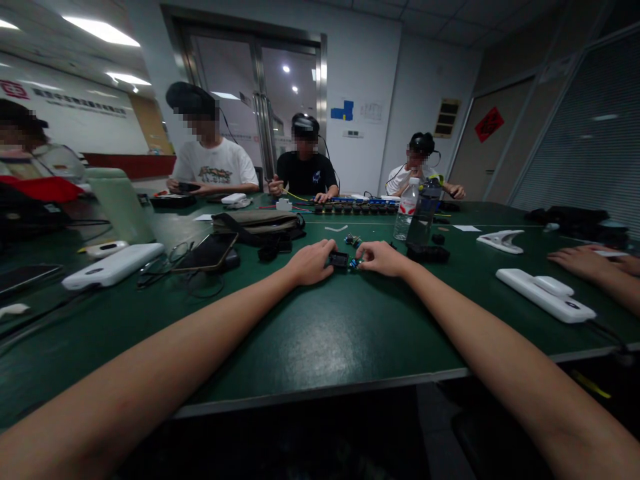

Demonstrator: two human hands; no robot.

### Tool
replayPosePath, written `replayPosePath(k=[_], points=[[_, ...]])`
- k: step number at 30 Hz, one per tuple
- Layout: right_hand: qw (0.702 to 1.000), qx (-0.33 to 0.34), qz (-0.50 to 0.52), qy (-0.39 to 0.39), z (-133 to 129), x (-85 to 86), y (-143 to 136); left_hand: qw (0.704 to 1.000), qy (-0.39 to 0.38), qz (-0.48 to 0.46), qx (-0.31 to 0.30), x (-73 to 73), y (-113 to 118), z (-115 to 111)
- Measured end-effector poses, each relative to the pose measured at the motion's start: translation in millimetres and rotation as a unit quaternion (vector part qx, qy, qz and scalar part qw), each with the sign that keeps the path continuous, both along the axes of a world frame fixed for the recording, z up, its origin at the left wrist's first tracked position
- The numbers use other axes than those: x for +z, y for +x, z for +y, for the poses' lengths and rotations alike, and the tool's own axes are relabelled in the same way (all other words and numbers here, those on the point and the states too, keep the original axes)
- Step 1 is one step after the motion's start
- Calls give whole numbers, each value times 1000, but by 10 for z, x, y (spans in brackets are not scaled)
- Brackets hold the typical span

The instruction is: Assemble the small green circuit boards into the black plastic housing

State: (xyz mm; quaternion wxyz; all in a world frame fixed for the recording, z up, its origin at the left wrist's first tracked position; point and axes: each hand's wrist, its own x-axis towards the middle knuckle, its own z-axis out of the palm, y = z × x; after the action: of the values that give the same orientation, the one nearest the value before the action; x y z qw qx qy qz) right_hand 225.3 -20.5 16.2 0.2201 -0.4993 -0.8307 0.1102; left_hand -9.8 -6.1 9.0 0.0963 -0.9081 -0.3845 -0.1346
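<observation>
black box (340,259) lies on the green counter (310,347), between the two hands, and its open side seems to face up. for steady work here, it seems best to hold the box flat and braced from its left, so that only the finer fingers need to move; the wide grey pouch (250,221), beyond the box and to its left, is well apart from it. the left hand (311,262) is at the left end of the box, half curled, thumb and fingers a little apart and, it appears, holding that end. the right hand (384,259), just right of the box, is curled tighter, thumb and fingertips close together at a small blue part (354,263); whether they grip it or only touch it, i cannot tell. so small a part likely calls for a light pinch at its edges. another blue cluster (353,240) lies just beyond the box, best spared a knock from the knuckles.
</observation>
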Motion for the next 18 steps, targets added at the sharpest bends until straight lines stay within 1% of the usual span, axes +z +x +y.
replayPosePath(k=[10,18], points=[[1000,2,16,16,-21,11,-22,999,-29,-26,-11,-42,-12,35],[999,1,3,33,-8,4,-6,999,-30,-19,-6,-53,-11,61]])
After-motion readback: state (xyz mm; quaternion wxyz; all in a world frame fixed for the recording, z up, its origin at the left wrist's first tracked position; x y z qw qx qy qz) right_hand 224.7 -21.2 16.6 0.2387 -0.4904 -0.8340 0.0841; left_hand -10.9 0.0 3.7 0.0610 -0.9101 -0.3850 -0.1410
